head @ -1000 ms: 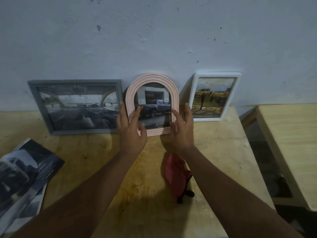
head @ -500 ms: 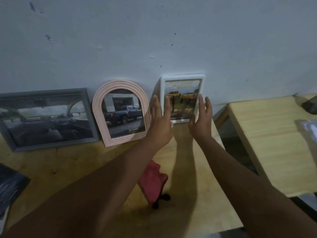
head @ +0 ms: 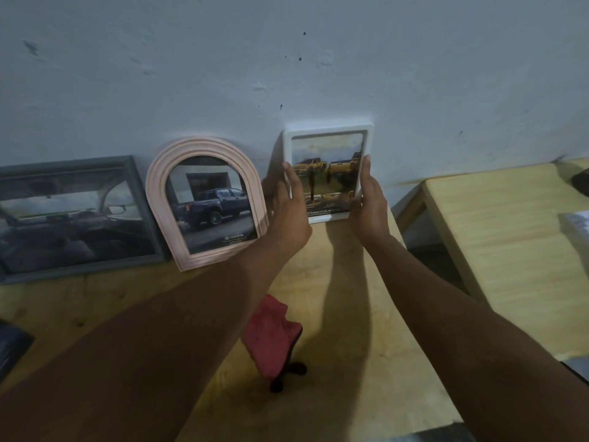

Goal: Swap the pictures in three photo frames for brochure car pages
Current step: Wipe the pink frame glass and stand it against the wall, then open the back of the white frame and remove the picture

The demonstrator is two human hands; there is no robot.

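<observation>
Three frames lean against the wall on a wooden table [head: 344,314]. At the left stands a grey frame [head: 73,215] with a car-interior page. In the middle is a pink arched frame [head: 204,202] showing a dark pickup. At the right is a white frame [head: 330,170] with yellow trucks. My left hand [head: 287,205] grips the white frame's left edge, thumb on the front and fingers behind. My right hand [head: 368,199] grips its right edge the same way. The frame stands upright against the wall.
A red cloth pouch [head: 272,339] lies on the table under my left forearm. A dark brochure corner [head: 11,349] shows at the left edge. A second wooden table [head: 497,250] stands to the right across a gap, with a paper [head: 577,223] on it.
Both hands left the pink arched frame, moved right to the white frame and took hold of its two side edges. The view turned right with them.
</observation>
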